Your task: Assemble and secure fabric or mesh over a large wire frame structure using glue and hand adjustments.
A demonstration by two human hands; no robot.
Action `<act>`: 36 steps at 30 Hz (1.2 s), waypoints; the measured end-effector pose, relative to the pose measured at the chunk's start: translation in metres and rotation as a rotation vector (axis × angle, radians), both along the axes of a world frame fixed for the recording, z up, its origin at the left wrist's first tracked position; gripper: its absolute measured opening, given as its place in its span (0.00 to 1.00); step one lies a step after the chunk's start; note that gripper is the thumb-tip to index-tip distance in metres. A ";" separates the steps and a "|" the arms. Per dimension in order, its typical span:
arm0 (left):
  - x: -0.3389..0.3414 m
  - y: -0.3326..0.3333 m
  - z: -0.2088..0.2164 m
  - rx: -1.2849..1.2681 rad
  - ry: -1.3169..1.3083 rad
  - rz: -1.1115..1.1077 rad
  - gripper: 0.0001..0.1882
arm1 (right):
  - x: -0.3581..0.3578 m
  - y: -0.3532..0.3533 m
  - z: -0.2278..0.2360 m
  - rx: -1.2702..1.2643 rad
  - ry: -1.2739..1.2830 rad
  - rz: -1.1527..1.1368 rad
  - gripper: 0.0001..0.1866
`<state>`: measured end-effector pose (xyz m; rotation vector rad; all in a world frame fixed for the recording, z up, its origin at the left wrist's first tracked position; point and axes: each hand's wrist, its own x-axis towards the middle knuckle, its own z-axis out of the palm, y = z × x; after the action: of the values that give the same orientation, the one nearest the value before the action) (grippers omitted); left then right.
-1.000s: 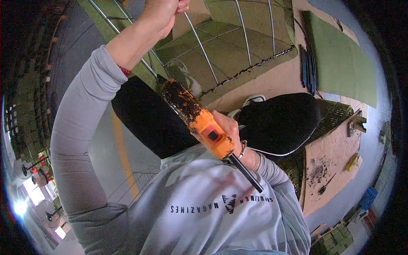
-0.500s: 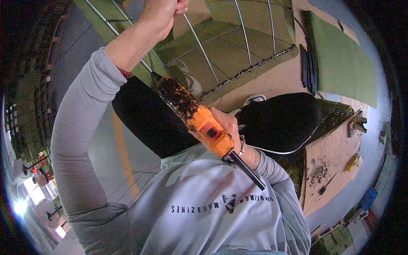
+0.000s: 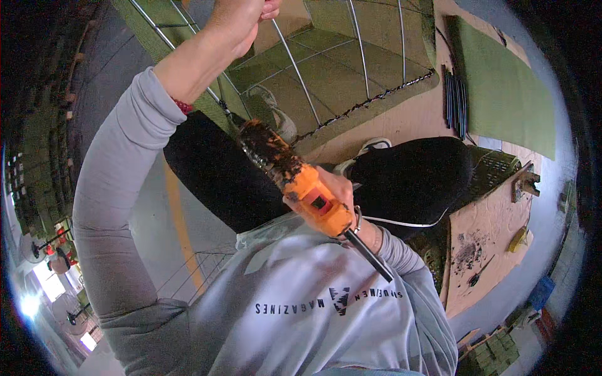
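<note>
My left hand (image 3: 238, 28) is closed at the top of a wire frame (image 3: 362, 56), and one of its wires runs out below the fist. Olive-green mesh fabric (image 3: 338, 69) lines this frame, with a dark row of fastenings along its lower edge. My right hand (image 3: 335, 188) wraps round an orange power tool (image 3: 310, 188), slanted across my lap. Black smears cover its front half, and a black rod sticks out of its rear. The nose sits at the frame's near wire rails; whether it touches them I cannot tell.
Beside the frame lie a bundle of black rods (image 3: 456, 103) and a green sheet (image 3: 501, 88). On the right, cardboard (image 3: 492, 235) carries black bits, a small dark tool (image 3: 480, 272) and a yellow item (image 3: 518, 239). A white cord (image 3: 414, 224) crosses my right leg. Stacks stand far left.
The orange tool has shifted slightly right and down, its nose a little farther from the rails. My left hand stays closed at the frame, nearly unmoved.
</note>
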<state>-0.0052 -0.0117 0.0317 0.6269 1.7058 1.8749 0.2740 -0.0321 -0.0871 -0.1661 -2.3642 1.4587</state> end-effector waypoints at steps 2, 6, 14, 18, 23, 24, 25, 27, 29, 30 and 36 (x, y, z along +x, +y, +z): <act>0.001 0.000 0.001 -0.022 -0.003 0.004 0.17 | -0.004 0.001 0.000 0.009 0.004 -0.037 0.19; 0.004 -0.001 0.002 -0.010 0.015 0.021 0.17 | -0.010 0.002 0.001 -0.027 0.066 0.014 0.20; -0.004 -0.006 -0.004 0.005 0.008 0.020 0.18 | 0.003 0.001 -0.005 -0.055 0.017 0.029 0.19; -0.002 -0.006 -0.005 0.000 -0.006 0.023 0.18 | -0.002 0.001 -0.006 -0.060 0.025 0.025 0.19; -0.003 -0.006 -0.005 -0.003 -0.019 0.035 0.18 | 0.002 0.005 -0.006 -0.003 0.020 0.039 0.19; -0.004 -0.007 -0.005 0.010 -0.015 0.026 0.18 | 0.003 0.004 -0.008 -0.003 0.020 0.039 0.19; -0.004 -0.007 -0.005 0.024 -0.011 0.016 0.17 | 0.005 0.003 -0.009 -0.009 0.023 0.021 0.19; -0.005 -0.008 -0.005 0.028 -0.012 0.013 0.17 | 0.004 0.002 -0.005 -0.017 0.025 0.005 0.19; -0.004 -0.007 -0.004 0.034 -0.013 0.008 0.17 | 0.000 0.004 0.004 -0.090 0.076 0.040 0.19; -0.002 -0.005 -0.003 0.010 -0.012 0.027 0.17 | 0.000 0.004 0.003 -0.090 0.075 0.038 0.19; -0.005 -0.006 -0.007 0.001 -0.001 0.028 0.17 | 0.010 0.002 -0.005 -0.019 0.017 0.046 0.20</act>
<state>-0.0106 -0.0181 0.0246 0.6056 1.7218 1.8945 0.2840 -0.0297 -0.0921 -0.1043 -2.3560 1.4973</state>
